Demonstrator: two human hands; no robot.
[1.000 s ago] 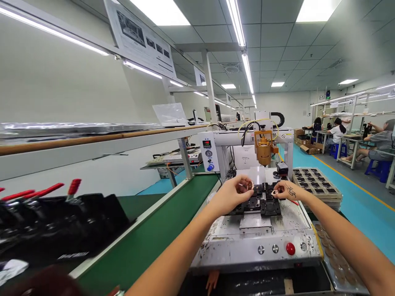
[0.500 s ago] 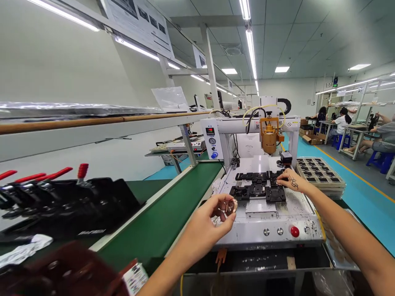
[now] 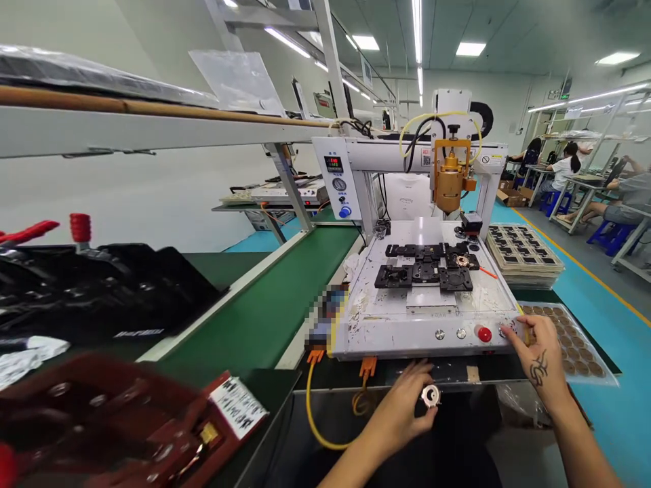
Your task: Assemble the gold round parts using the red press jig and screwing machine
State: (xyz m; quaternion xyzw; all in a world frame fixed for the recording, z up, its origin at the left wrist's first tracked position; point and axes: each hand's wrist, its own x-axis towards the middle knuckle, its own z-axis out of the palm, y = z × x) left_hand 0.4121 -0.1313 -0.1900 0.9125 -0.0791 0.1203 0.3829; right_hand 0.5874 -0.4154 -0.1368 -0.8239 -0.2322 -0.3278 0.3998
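Note:
My left hand (image 3: pixel 407 407) is low in front of the machine, its fingers closed round a small rose-gold watch case (image 3: pixel 430 396) with a dark spot in its centre. Beside the red button (image 3: pixel 484 333), my right hand (image 3: pixel 540 349) reaches the right end of the front panel. Its thumb lies at a round metal button (image 3: pixel 507 329), with the fingers apart from the thumb and nothing held. A similar rose-gold round part (image 3: pixel 462 261) sits in the black fixture (image 3: pixel 426 272) on the white bench machine (image 3: pixel 376 325). Above the fixture hangs a gold-coloured dispensing head (image 3: pixel 449 186).
A green conveyor belt (image 3: pixel 264 312) runs along the left. Stacked trays (image 3: pixel 523 254) and a sheet of round brown pieces (image 3: pixel 569 339) lie at right. Red-handled clamps (image 3: pixel 80 228) and a dark red fixture (image 3: pixel 102 413) stand at left. People sit at far benches.
My right hand has left the fixture, where the rose-gold part now shows, and moved down to the front panel. The left hand has lowered with the watch case, and the view has tilted down.

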